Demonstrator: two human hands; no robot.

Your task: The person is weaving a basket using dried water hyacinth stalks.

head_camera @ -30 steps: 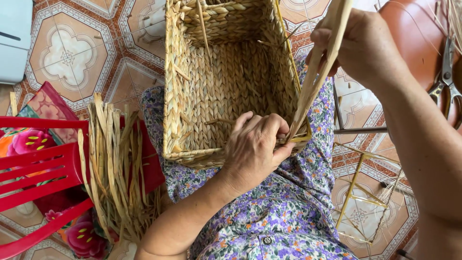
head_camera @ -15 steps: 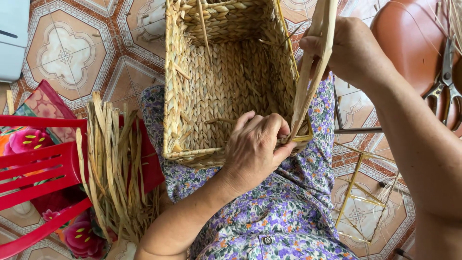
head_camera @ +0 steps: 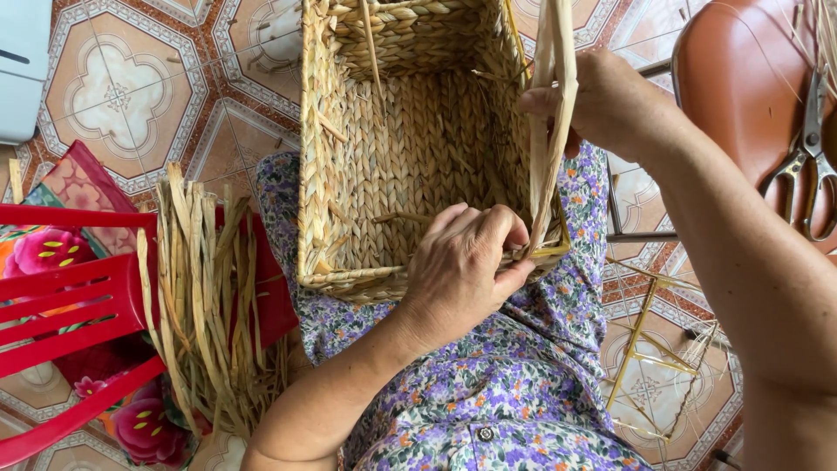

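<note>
1. Head view, centre: woven basket (head_camera: 410, 148) of pale dried straw rests on the person's lap, on a purple flowered dress (head_camera: 488, 392), its open mouth turned toward the camera so the plaited bottom shows.
2. Head view, left hand (head_camera: 462, 266): it presses on the near right corner of the basket rim, fingers curled shut and pinching the lower end of the straw strands (head_camera: 551, 139) where they meet the rim.
3. Head view, right hand (head_camera: 610, 105): it is raised beside the basket's right wall, closed around the same strands higher up and holding them taut (they run from this fist down to the corner under the other hand).
4. Head view, left side: a bundle of loose dried straw (head_camera: 205, 296) leans against a red plastic chair (head_camera: 78, 323), just beside the person's knee, over a patterned tile floor (head_camera: 122, 87).
5. Head view, right side: scissors (head_camera: 806, 157) lie on a brown seat (head_camera: 741, 96), well apart from the basket; thin yellow rods (head_camera: 641, 336) lie on the floor below.
</note>
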